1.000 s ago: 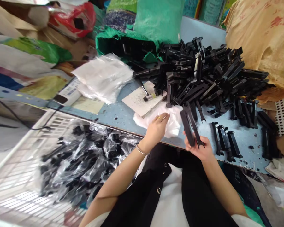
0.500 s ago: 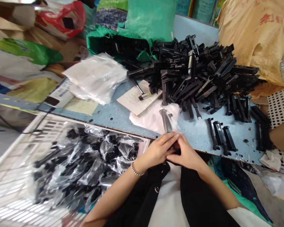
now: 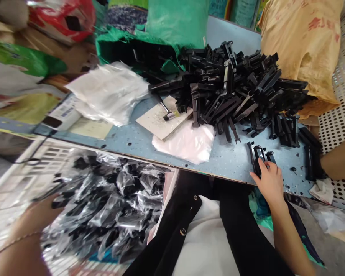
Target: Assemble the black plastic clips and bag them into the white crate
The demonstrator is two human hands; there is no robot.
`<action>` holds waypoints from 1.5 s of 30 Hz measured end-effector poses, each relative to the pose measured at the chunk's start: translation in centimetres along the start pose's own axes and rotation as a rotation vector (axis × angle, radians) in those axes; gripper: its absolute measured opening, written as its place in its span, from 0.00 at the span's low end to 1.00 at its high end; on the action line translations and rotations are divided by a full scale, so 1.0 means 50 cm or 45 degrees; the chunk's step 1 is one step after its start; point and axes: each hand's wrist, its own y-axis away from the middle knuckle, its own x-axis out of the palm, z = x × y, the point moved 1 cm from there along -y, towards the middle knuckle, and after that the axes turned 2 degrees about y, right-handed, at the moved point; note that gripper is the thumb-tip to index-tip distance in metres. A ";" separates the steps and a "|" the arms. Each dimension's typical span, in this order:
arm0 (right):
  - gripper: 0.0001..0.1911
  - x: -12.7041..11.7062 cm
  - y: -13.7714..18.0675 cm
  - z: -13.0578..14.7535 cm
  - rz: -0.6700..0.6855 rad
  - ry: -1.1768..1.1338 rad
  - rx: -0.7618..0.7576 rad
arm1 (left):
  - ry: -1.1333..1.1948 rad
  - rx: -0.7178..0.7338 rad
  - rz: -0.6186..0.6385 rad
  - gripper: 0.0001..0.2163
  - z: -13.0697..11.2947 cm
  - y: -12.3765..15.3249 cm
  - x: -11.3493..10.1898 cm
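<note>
My right hand (image 3: 269, 180) reaches onto the blue table, its thumb and fingers closed on one of several narrow black plastic parts (image 3: 258, 153) near the front edge. Over the white crate at lower left, my left hand (image 3: 40, 214) is smeared by motion. A dark piece (image 3: 58, 201) shows at its fingertips; whether the fingers grip it is unclear. Below and beside that hand lie many black parts in clear plastic bags (image 3: 112, 207). A stack of clear bags (image 3: 184, 143) lies flat at the table's front.
A heap of loose black parts (image 3: 227, 84) covers the back of the blue table (image 3: 126, 143). Left of it are a beige board (image 3: 158, 124), a larger bag stack (image 3: 109, 90) and an open green sack (image 3: 103, 46). A tan sack (image 3: 301, 50) stands at back right. Another person's arm (image 3: 339, 161) enters from the right.
My hands have parted from the table's front middle. The left swung left over the crate; the right went to the black parts at right. The bagged part between them has left the table front.
</note>
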 end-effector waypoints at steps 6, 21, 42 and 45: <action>0.37 0.013 0.011 0.002 -0.061 -0.004 0.050 | 0.145 -0.342 -0.044 0.05 -0.204 -0.102 0.104; 0.23 -0.008 -0.055 0.126 0.467 -2.343 0.148 | 0.698 0.119 0.437 0.08 -0.606 -0.229 0.402; 0.25 0.036 -0.049 0.231 1.408 -2.833 0.101 | 0.348 0.439 0.220 0.26 -0.594 -0.221 0.338; 0.27 0.053 -0.022 0.238 1.673 -2.770 0.080 | 0.455 0.528 0.214 0.30 -0.598 -0.197 0.324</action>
